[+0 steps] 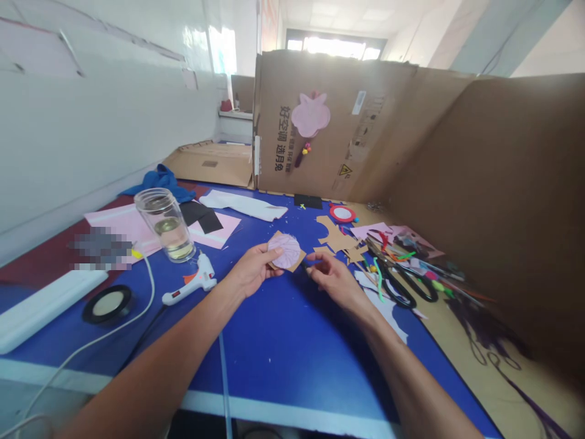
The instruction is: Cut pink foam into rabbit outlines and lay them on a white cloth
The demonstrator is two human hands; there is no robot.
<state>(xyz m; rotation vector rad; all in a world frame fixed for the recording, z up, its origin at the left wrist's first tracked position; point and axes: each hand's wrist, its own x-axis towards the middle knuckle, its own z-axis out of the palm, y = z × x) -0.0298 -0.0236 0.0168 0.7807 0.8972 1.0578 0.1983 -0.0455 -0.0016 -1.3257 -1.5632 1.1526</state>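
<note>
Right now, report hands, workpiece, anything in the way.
Left hand holding purple disc and cardboard. Right hand close by, grip unclear. Glue gun lies clear of both hands.

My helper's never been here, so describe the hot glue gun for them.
On the blue tabletop, find the glass jar left of the left hand. Near its base lies the white hot glue gun; its orange trigger and pistol shape set it apart from the round black tape roll.

Bare forearms [178, 349], narrow at the wrists [235, 285], and bare hands [333, 279] with slim fingers [273, 253]
</note>
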